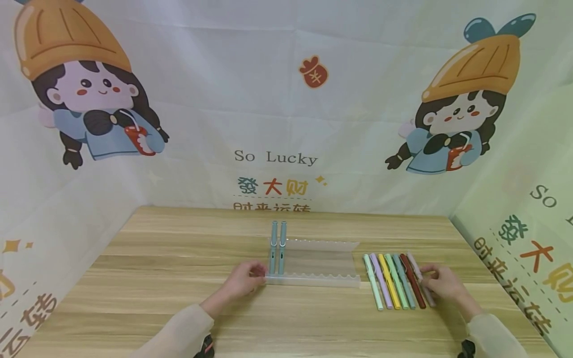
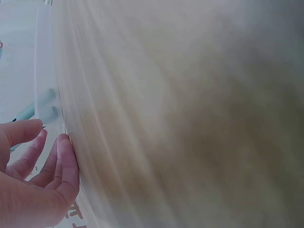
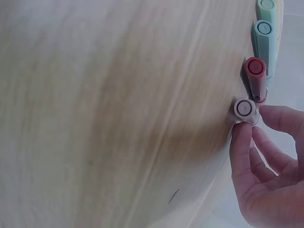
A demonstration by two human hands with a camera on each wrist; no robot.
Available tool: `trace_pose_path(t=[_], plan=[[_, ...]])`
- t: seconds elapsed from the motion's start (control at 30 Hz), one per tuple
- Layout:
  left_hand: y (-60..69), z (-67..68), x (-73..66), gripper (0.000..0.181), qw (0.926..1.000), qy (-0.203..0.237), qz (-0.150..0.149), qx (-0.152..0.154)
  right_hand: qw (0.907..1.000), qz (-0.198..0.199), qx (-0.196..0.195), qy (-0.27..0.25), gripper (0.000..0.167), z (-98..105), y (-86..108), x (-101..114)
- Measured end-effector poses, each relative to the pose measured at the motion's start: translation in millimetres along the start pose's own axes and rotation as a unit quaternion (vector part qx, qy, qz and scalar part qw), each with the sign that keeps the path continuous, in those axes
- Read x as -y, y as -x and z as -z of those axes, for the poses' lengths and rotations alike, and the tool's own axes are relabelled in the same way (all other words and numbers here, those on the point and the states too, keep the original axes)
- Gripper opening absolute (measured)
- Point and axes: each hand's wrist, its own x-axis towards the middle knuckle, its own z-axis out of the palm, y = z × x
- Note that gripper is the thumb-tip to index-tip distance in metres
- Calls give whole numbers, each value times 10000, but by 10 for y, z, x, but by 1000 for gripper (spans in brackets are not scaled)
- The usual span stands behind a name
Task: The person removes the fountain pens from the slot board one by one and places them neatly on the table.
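Observation:
A clear plastic pen tray [image 1: 309,281] with notched rails lies mid-table. Two blue-grey pens [image 1: 276,248] lie side by side across its left end. My left hand [image 1: 245,281] is at the tray's near left corner, fingertips touching the rail's end [image 2: 56,114], thumb and fingers apart. On the right, my right hand [image 1: 443,286] pinches a mauve-grey pen [image 3: 244,108] between thumb and fingers at the right end of a row of pens. Beside that pen lies a dark red pen [image 1: 413,280]. The hand partly covers the mauve-grey pen in the head view.
Left of the red pen lie a blue-grey pen [image 1: 404,282], a green pen [image 1: 397,282], a yellow pen [image 1: 389,282], a lilac pen [image 1: 381,282] and a mint pen [image 1: 373,283]. A printed cloth [image 1: 358,124] hangs behind the wooden table [image 1: 309,328] and at both sides.

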Motion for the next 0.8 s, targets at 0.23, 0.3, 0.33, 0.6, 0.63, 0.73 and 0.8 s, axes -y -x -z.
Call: trace_pose_path(t=[0.23, 0.3, 0.33, 0.6, 0.63, 0.73, 0.8], plan=[[-8, -2, 20, 13, 10000, -6, -11, -7, 10000, -63, -8, 4, 29, 0, 12, 26], [-11, -1, 18, 12, 10000, 3, -1, -4, 9999, -118, 4, -59, 29, 4, 16, 37], [-8, 0, 16, 13, 10000, 3, -6, 3, 9999, -141, 18, -85, 29, 8, 18, 43], [2, 2, 17, 12, 10000, -16, -19, 19, 9988, -60, -386, 301, 33, 34, -12, 167], [3, 3, 16, 12, 10000, -19, -13, 15, 9985, -9, -433, 326, 33, 29, -18, 196], [5, 4, 12, 12, 10000, -39, -1, 8, 9980, 93, -571, 257, 33, -19, -39, 289], [4, 4, 13, 12, 10000, -49, 0, 6, 9979, 151, -610, 136, 32, -72, -54, 355]])
